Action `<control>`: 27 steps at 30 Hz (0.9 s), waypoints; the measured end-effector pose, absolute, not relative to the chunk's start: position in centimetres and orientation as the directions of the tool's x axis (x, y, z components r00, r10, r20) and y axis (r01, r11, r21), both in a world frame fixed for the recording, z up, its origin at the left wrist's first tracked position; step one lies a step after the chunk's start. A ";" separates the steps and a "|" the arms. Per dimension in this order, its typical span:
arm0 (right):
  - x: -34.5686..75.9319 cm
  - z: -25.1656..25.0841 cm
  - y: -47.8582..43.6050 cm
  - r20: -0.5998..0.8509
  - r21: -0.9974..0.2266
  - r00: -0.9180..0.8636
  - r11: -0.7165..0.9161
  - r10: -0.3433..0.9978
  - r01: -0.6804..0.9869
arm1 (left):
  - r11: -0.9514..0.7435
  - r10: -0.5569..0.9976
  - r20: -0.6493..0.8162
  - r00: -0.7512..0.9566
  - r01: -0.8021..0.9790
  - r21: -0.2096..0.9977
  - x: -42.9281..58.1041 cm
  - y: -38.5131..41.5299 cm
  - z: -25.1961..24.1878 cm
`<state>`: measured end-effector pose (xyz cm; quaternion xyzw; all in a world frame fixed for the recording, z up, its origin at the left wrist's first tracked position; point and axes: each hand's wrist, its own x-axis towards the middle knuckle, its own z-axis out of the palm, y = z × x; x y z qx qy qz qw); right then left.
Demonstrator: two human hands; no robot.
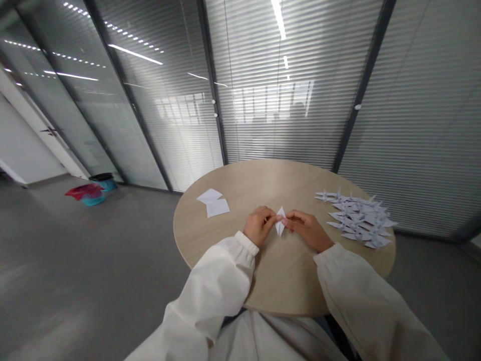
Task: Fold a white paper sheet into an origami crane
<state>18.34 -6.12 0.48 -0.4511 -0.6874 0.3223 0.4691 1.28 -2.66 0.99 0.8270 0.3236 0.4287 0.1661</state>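
We find the folded paper (280, 228) just below and right of the frame's centre, long axis nearly vertical, between our hands. The left hand (259, 224) pinches its left edge, the right hand (305, 229) its right; neither is nearer. Our fingertips hide its middle; at lower right, the folded pieces (358, 220) overlap too much to count.
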 end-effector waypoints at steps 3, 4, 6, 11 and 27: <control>18.4 0.4 -6.1 0.362 -0.860 -0.127 0.384 0.923 0.335 | -0.725 0.689 0.583 0.431 0.393 0.566 1.3 -2.6 0.9; 18.4 0.3 -6.0 0.365 -0.863 -0.116 0.383 0.924 0.331 | -0.721 0.692 0.579 0.430 0.389 0.573 1.4 -2.6 0.8; 18.5 0.1 -5.9 0.370 -0.868 -0.094 0.380 0.924 0.319 | -0.715 0.699 0.578 0.422 0.380 0.587 1.4 -2.6 0.8; 18.6 0.0 -5.9 0.388 -0.859 -0.052 0.381 0.920 0.342 | -0.721 0.693 0.594 0.408 0.395 0.570 1.5 -2.7 0.8; 18.5 -0.1 -5.8 0.335 -0.898 -0.093 0.348 0.938 0.269 | -0.698 0.712 0.559 0.424 0.347 0.626 1.5 -2.6 0.6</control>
